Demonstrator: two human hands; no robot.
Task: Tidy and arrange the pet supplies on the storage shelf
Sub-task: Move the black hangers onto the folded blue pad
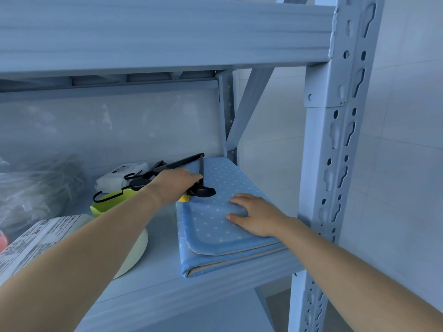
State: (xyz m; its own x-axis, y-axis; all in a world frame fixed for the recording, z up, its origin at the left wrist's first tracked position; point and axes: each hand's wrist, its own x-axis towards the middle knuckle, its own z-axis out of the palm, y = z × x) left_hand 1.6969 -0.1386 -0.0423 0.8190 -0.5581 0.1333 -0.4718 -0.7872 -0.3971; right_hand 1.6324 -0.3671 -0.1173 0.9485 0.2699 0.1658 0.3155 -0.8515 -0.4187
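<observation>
On the shelf, left hand clutching part-hidden black tool, right hand fingers spread on mat

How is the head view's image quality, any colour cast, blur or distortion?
Head view: cool blue cast throughout; wide lens bows the upper shelf beam and tilts the right upright; plastic bag at left looks hazy; left hand gripping a black tool and right hand on the dotted mat look sharp.
</observation>
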